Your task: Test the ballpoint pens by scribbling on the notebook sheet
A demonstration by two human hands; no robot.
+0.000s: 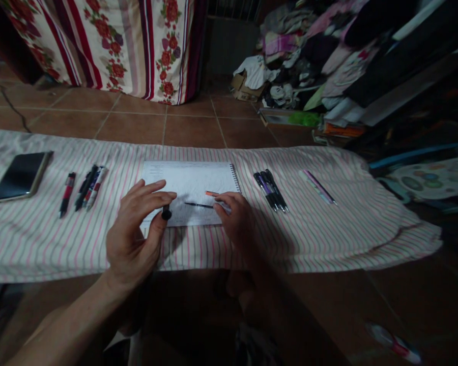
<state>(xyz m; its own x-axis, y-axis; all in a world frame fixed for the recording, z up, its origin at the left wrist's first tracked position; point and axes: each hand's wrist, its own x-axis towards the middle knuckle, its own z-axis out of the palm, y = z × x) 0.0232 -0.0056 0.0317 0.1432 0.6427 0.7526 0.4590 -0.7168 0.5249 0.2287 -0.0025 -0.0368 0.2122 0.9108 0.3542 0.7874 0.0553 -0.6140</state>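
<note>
Arching by the bench's [320, 229] near edge, left hand [132, 234] pinches a black cylinder [166, 212], right hand [237, 216] a pen [198, 205] (cloth-topped box [248, 93] beyond).

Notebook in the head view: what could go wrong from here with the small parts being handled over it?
The small black piece, pinched in the left hand, could slip and drop. The thin dark stick at the right hand might roll, or mark the notebook.

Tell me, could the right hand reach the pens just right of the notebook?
Probably yes: the pens lie near the right hand, with only striped cloth between, though its fingers may be holding a thin black stick.
</note>
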